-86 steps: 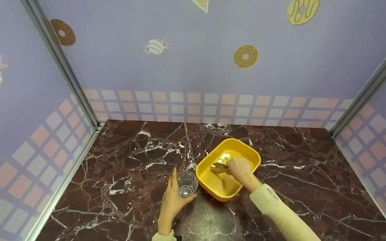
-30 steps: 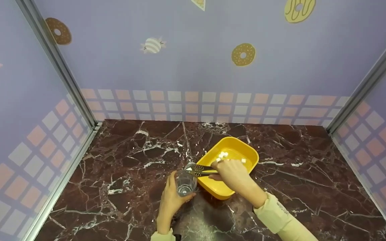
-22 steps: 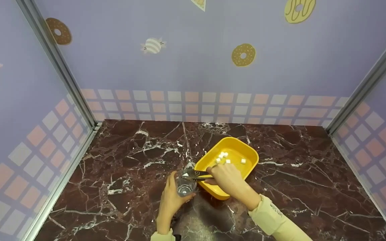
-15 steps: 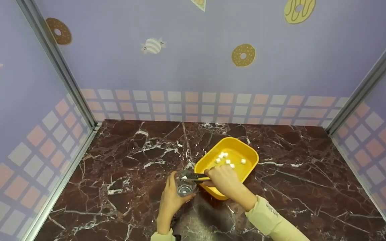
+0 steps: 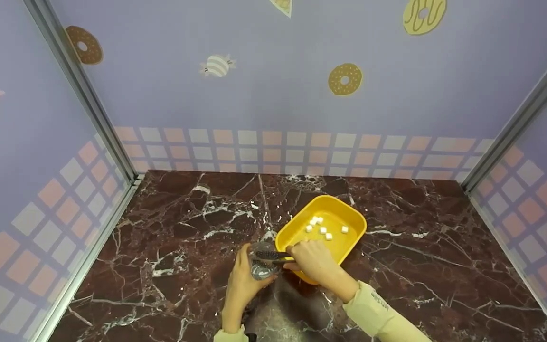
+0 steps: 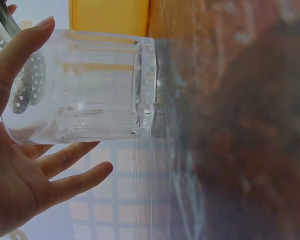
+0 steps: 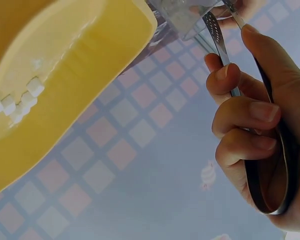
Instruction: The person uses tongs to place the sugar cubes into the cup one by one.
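Observation:
A clear glass (image 6: 100, 90) stands upright on the marble tabletop, its mouth facing up. My left hand (image 5: 244, 284) holds it, the thumb on one side and fingers on the other. In my right hand (image 5: 315, 260) is a pair of metal tongs (image 7: 267, 200), gripped around its arms. Its perforated tips (image 6: 27, 87) reach inside the glass through the mouth, a little apart. No white cube shows between them; whether one lies at the glass bottom is unclear. Several white cubes (image 5: 323, 230) lie in the yellow basin (image 5: 356, 218), right beside the glass and partly under my right hand.
The dark red marble tabletop (image 5: 197, 275) has white veins and small white specks. Lilac walls (image 5: 273, 85) with printed sweets and checks enclose it at the back and both sides. Metal posts (image 5: 83, 95) run along the corners.
The tongs have gone from the basin leftward to the glass, then down into it, turning slightly. A white cube seen at the tips earlier is out of sight there. The left hand stays put.

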`<state>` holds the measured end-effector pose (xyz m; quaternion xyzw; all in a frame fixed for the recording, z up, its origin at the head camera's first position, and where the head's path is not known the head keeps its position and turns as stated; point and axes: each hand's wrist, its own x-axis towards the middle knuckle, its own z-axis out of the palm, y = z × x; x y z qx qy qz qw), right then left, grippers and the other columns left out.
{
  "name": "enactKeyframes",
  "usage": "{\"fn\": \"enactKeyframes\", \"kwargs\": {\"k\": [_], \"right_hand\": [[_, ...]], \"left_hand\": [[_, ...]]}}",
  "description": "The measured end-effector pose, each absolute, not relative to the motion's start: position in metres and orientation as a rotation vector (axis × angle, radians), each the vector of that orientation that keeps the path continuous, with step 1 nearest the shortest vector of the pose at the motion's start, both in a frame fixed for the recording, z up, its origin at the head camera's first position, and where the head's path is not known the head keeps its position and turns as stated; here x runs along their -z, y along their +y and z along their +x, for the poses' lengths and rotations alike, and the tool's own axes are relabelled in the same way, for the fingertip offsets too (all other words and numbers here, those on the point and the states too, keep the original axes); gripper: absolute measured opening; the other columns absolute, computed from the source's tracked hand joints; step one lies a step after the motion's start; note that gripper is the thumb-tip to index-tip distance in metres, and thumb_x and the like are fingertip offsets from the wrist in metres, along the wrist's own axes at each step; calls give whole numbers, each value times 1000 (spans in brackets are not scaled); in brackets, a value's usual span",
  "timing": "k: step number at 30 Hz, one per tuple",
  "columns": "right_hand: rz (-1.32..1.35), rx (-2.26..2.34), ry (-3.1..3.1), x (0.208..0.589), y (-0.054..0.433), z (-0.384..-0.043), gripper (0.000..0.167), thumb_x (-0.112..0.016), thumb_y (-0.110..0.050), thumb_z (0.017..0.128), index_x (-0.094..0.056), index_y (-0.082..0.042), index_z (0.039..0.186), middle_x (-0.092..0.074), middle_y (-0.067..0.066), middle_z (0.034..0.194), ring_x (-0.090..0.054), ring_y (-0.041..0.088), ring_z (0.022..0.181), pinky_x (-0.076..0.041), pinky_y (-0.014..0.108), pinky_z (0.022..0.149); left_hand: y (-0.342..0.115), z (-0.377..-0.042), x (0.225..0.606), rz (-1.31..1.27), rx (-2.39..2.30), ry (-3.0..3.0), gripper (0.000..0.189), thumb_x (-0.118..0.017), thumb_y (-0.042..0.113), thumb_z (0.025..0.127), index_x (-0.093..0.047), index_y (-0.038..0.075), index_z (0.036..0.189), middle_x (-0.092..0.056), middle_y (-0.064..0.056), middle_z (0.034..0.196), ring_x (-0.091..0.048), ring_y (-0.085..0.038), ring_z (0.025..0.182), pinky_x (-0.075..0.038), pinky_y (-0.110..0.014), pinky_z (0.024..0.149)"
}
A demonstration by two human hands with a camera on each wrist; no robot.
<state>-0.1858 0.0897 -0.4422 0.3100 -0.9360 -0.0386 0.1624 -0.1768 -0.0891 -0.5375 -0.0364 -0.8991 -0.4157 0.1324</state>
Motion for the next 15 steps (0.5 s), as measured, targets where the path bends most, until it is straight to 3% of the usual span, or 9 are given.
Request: {"fn": "enactKeyframes", "kwargs": {"k": [15], "right_hand": [[793, 48, -2684, 428, 103, -188, 32, -67, -45, 70, -54, -17, 62, -48, -3, 51, -40, 16, 42, -28, 28, 35]], "left_hand": [[-89, -177, 537, -105, 1218, -2629, 100, -83, 36, 54, -28, 7, 132, -45, -21, 124, -57, -41, 96, -51, -51, 80]]}}
